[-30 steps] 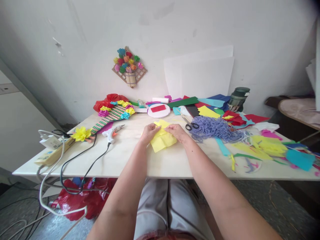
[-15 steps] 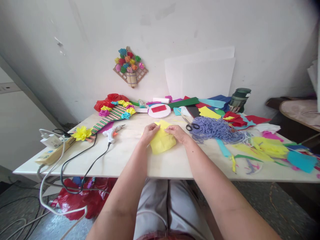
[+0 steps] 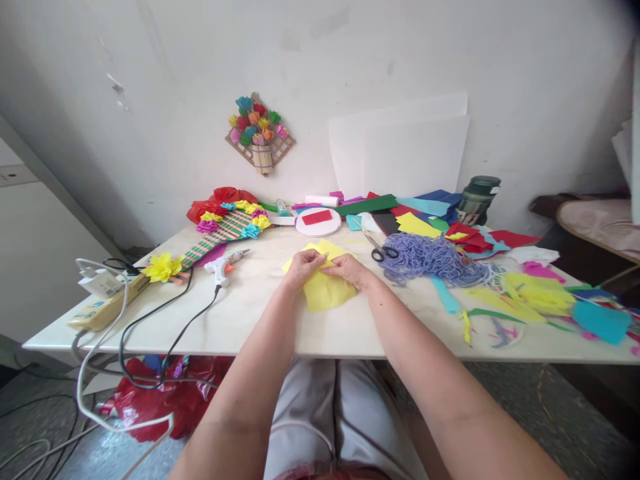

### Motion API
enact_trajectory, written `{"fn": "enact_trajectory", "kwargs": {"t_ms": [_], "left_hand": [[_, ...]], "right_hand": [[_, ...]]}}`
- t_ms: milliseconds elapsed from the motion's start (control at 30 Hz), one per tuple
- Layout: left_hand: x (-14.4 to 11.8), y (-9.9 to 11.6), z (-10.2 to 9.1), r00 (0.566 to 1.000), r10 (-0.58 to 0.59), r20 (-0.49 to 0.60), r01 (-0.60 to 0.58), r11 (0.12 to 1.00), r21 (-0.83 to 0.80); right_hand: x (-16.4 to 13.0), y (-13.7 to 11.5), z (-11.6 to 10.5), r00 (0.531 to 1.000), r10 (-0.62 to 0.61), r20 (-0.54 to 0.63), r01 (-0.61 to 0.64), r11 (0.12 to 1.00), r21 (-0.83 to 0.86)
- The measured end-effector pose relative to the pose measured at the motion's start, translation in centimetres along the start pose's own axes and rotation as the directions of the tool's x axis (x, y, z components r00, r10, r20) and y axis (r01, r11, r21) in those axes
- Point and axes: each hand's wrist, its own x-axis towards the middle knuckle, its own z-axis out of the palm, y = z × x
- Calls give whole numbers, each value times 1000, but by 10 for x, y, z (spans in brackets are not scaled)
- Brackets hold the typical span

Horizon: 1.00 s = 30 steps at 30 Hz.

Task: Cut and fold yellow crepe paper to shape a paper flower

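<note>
Hands drew closer; yellow paper (image 3: 325, 287) lies flat beneath both fingers (image 3: 327, 262).

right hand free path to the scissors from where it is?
Probably yes. The right hand rests on the yellow paper; the scissors lie just beyond it on bare table, nothing between.

Bright, soft daylight fills the scene, strongest on the wall (image 3: 350, 60) and table (image 3: 250, 320); shadows are faint, and the space under the table is dimmer. Wide-angle distortion bends the left wall edge and stretches the forearms near the bottom, with dark vignetting in the upper right corner. Focus is sharp at centre, softer toward the right edge.
</note>
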Motion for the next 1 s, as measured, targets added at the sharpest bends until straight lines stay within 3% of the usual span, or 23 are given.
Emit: {"fn": "enact_trajectory", "kwargs": {"t_ms": [300,733,1000], "left_hand": [[6,-8,2,991,99,-86,-86,985,149],[7,-11,3,994,2,-109,0,1000,20],[7,-12,3,996,14,-83,-12,1000,17]], "right_hand": [[-1,-2,3,999,-22,-25,21,1000,-22],[1,0,0,998,-57,-6,57,998,-16],[-1,0,1,997,-73,26,73,997,7]]}}
